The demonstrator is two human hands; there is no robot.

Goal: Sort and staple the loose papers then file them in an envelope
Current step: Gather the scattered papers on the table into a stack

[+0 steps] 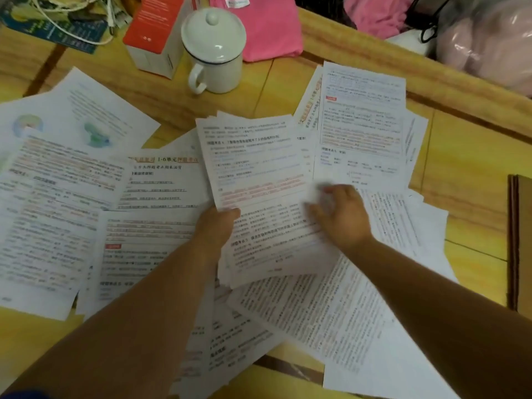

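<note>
Papers everywhere across the yellow worktop (460, 156), sorting barely begun. The left hand (216, 226) pinches a gathered sheaf (253, 162) by its lower edge, thumb on top, pages fanned and uneven. The right hand (342, 214) reaches with fingers loosely spread over a loose sheet (276, 240), gripping nothing. These pages look light, floppy and slippery against each other; best taken by a corner or edge. A brown envelope (522, 243), probably, lies at the right edge. No stapler visible.

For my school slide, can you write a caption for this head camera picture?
Left hand holds a sheaf of papers while the right hand reaches over scattered pages.
</note>
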